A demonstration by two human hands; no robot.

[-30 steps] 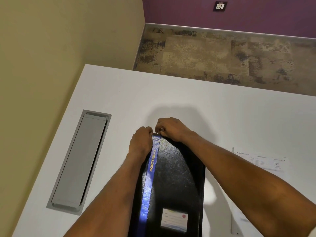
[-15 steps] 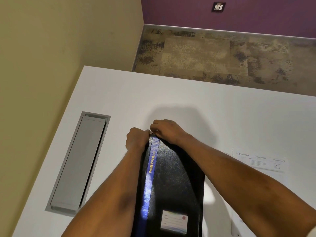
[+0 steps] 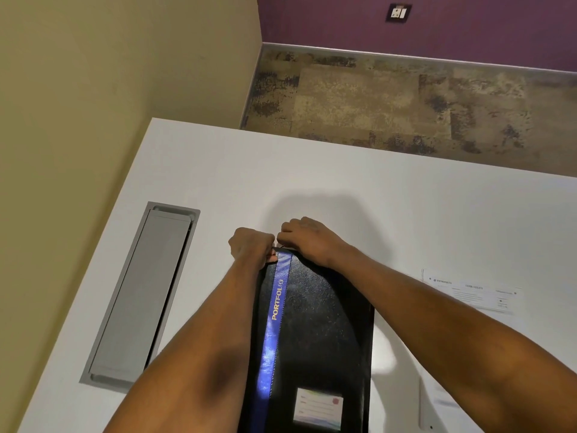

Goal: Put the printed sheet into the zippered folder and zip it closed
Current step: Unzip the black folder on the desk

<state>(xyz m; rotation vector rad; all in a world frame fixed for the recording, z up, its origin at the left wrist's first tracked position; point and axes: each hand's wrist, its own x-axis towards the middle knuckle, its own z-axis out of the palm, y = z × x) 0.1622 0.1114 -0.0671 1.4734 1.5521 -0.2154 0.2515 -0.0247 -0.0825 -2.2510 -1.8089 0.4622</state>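
A black zippered folder (image 3: 321, 332) with a blue stripe reading PORTFOLIO lies closed on the white table (image 3: 343, 182), running from the bottom edge toward the middle. My left hand (image 3: 249, 245) grips the folder's far left corner. My right hand (image 3: 307, 239) is closed at the far edge right beside it, fingers pinched at the zipper; the pull itself is hidden under the fingers. The printed sheet (image 3: 471, 292) lies flat on the table to the right, partly behind my right forearm.
A grey cable hatch (image 3: 140, 295) is set into the table on the left. A beige wall runs close along the left side. Beyond the table's far edge is patterned carpet and a purple wall with a socket (image 3: 398, 12).
Both hands stay together at the folder's far left corner, and the view has shifted slightly. The sheet has not moved.
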